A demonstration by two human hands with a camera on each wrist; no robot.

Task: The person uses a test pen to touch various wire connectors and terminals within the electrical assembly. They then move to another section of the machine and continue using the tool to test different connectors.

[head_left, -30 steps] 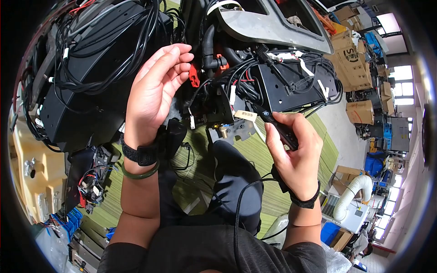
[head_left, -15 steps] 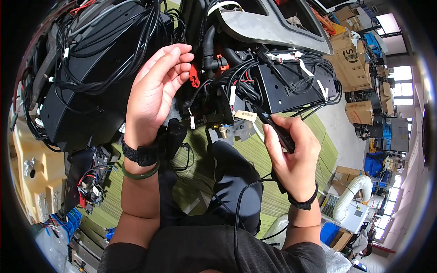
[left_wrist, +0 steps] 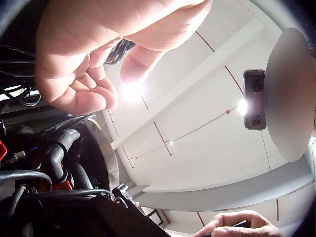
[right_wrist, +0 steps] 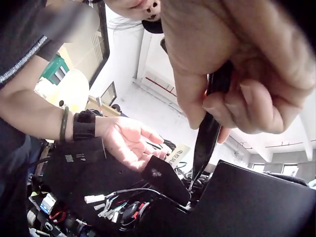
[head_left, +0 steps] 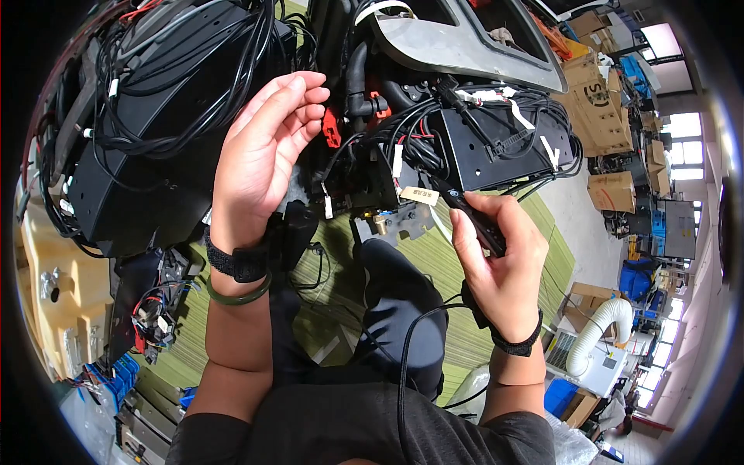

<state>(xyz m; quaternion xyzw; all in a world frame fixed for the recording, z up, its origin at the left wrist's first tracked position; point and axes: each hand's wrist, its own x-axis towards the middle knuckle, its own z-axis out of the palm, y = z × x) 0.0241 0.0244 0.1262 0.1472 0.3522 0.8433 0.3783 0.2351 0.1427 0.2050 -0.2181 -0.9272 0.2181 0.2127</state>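
Observation:
My right hand [head_left: 508, 267] grips a slim black hand tool [right_wrist: 206, 143] that tapers to a narrow end; its exact kind is hard to tell. In the head view the tool's front end lies beside a cream paper tag [head_left: 419, 196] with printed characters, by the edge of a black metal box [head_left: 477, 151]. Bundled black cables [head_left: 415, 128] run just beyond the tag. My left hand [head_left: 267, 155] is raised, palm turned inward and fingers loosely bent, with nothing in it. Close by its fingertips hangs a red connector [head_left: 332, 129].
Coiled black cables lie over a large black case [head_left: 116, 201] on the left. A grey curved panel [head_left: 442, 46] stands at the back, beside black hoses [head_left: 355, 81]. Cardboard boxes [head_left: 597, 108] are stacked at the right. Green matting [head_left: 496, 325] covers the floor.
My right hand shifted slightly left with the tool, then back right, the tool's front end staying near the paper tag. My left hand has hardly moved.

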